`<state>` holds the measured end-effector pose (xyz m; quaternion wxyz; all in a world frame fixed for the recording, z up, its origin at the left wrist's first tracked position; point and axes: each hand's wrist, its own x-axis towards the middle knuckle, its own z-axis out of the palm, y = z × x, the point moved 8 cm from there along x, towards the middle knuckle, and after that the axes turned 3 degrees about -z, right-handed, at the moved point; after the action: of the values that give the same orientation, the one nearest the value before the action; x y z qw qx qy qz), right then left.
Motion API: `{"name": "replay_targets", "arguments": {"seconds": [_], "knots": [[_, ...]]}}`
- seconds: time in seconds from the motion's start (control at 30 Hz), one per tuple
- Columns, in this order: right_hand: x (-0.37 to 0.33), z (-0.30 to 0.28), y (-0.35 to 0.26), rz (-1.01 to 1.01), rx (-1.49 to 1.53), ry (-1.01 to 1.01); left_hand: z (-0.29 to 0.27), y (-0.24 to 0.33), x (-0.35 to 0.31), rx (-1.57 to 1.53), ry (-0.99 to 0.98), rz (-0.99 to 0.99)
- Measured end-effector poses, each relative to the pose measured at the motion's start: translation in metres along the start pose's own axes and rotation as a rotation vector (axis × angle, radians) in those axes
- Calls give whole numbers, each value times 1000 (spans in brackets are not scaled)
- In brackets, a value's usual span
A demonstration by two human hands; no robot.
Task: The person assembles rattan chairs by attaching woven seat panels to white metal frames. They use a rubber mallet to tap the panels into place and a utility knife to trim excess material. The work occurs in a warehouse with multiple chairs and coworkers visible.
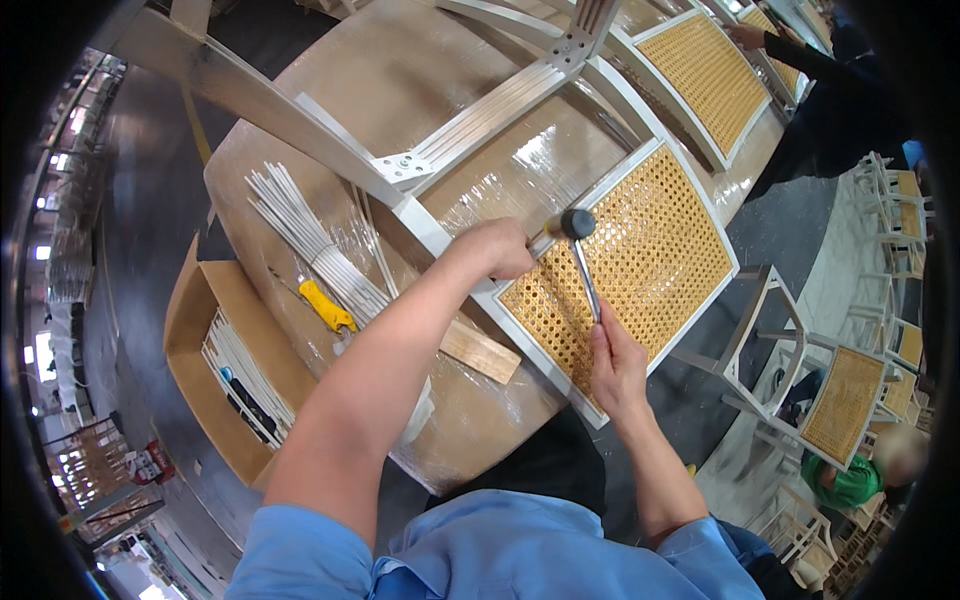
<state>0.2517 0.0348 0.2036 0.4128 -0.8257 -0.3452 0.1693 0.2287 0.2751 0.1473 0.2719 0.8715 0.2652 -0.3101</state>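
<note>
A pale wooden chair frame (427, 228) lies on the wrapped table, with a panel of woven cane (640, 250) set in its white-edged back. My right hand (620, 362) is wrapped round the metal shaft of a mallet (588, 280). The mallet's black head rests over or just above the panel's upper left edge; I cannot tell whether it touches. Beside that head my left hand (497, 248) is closed at the frame's edge. Its fingertips are partly hidden, so what they pinch does not show.
Left of the frame lie a bundle of thin white strips (318, 240), a yellow-handled tool (325, 306) and a wooden block (482, 350). A cardboard box (185, 335) of strips stands beside the table. More cane-backed chairs (845, 405) and a person in green (855, 487) are at right.
</note>
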Motion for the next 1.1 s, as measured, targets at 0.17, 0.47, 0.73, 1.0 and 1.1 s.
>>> {"name": "replay_targets", "arguments": {"seconds": [0.17,0.47,0.73,1.0,1.1], "knots": [[-5,-33,-22,-31,114,154,10,8,-2,-562,-276,-11],[11,-1,15,40,-59,3,12,5,7,-724,-128,-12],[5,-8,13,2,-79,40,2,19,-1,-607,-94,-15],[10,-15,3,-38,-84,88,12,9,8,-633,-93,12],[19,-25,-3,81,-7,62,17,3,5,-681,-78,-23]]}}
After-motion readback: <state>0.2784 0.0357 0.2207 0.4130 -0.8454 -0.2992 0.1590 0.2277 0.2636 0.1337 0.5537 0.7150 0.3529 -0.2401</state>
